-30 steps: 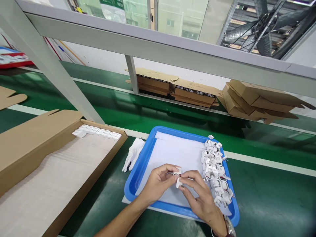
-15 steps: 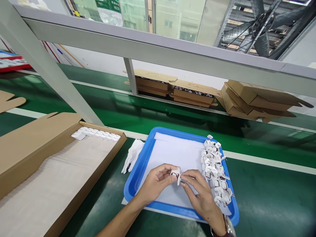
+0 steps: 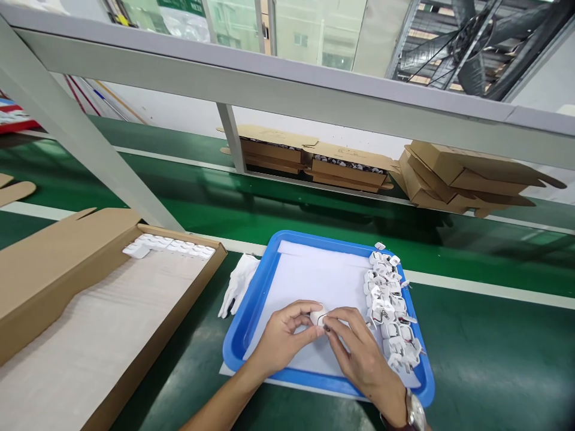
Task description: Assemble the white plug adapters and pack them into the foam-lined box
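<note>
Over the blue tray [image 3: 232, 353], my left hand [image 3: 284, 338] pinches a small white charger housing [image 3: 317, 315] between thumb and fingers. From the other side, my right hand [image 3: 362, 353] grips the white plug cap at the housing's open end. Cap and housing now touch or nearly touch; my fingertips cover most of the joint. A dark line shows on the housing. Along the tray's right side lie several white charger housings [image 3: 390, 329] with loose caps, wires and metal prongs.
A white glove [image 3: 240, 281] lies against the tray's left edge. Left of it, an open cardboard box [image 3: 179, 329] holds rows of white pieces [image 3: 168, 244]. Grey frame bars [image 3: 287, 78] cross ahead, with cardboard boxes [image 3: 350, 170] and stacked cartons [image 3: 467, 179] behind.
My right hand has brought the cap against the housing and the housing has turned; the wires and prongs seen between them are now mostly hidden. The view has shifted slightly.
</note>
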A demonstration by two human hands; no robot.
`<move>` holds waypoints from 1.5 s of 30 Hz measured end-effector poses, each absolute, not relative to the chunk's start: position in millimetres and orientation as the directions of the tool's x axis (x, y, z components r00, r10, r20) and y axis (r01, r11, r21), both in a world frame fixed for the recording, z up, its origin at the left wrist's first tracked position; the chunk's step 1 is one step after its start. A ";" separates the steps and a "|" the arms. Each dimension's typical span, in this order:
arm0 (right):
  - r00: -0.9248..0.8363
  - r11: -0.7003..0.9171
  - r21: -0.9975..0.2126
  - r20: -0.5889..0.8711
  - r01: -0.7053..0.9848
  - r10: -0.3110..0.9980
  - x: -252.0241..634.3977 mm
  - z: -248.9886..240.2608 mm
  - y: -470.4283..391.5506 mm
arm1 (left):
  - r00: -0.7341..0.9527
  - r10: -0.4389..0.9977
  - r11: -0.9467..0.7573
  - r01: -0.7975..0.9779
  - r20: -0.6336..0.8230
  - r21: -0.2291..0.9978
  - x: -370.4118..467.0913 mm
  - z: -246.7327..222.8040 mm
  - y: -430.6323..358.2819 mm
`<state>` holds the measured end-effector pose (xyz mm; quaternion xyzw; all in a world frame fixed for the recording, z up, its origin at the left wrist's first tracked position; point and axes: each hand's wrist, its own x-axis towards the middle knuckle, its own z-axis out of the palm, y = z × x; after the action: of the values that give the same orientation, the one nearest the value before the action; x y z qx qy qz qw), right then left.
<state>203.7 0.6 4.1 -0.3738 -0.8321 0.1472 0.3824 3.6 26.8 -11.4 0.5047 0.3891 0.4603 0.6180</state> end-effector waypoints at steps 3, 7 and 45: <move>-0.437 0.679 -0.540 0.520 0.497 0.734 205.3 7.8 0.2 | 0.286 0.958 0.088 -0.218 -0.023 0.972 2.7 -10.3 27.1; -0.428 0.693 -0.540 0.546 0.477 0.720 203.2 11.8 -2.2 | 0.324 0.945 0.050 -0.268 0.041 0.962 0.3 -9.1 27.1; -0.188 0.017 -0.997 0.003 0.069 0.982 198.2 -1.2 1.3 | 0.295 0.929 -0.153 -0.241 0.222 0.958 8.3 -13.2 16.6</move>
<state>198.2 1.3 -1.2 -0.4654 -0.5648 0.5244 0.4352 8.3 16.6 -13.2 0.5634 0.3056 0.5090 0.5746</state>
